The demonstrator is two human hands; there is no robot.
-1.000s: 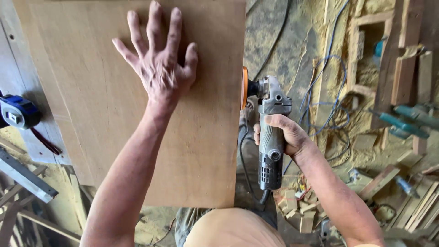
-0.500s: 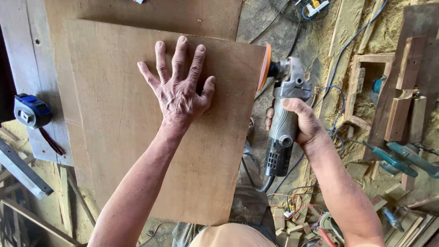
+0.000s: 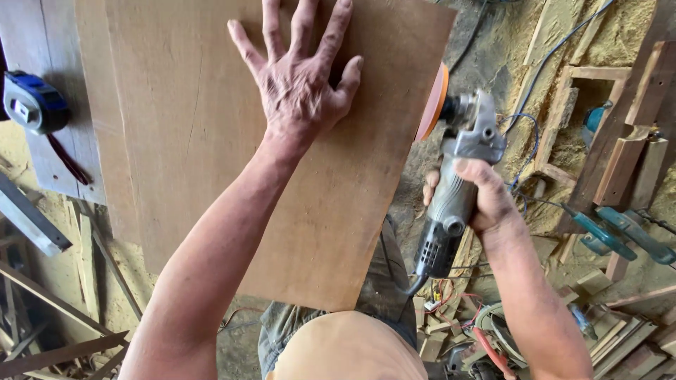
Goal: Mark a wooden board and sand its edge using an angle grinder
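Observation:
My left hand [image 3: 299, 77] lies flat with fingers spread on a large brown wooden board [image 3: 211, 162], pressing it down. My right hand [image 3: 475, 193] grips the grey body of an angle grinder [image 3: 454, 190]. Its orange sanding disc [image 3: 432, 103] stands on edge against the board's right edge. The grinder's black cable runs down from its rear end toward my lap.
A blue tape measure [image 3: 32, 104] rests on a grey plank at the left. Sawdust, wood offcuts and a wooden frame [image 3: 577, 105] cover the floor at the right, with teal-handled tools [image 3: 612, 232] and loose cables. Timber strips lie at the lower left.
The view has drawn closer and shifted. The grinder and my right hand sit lower along the board's right edge, and the board appears tilted more to the right. My left hand stays spread on it.

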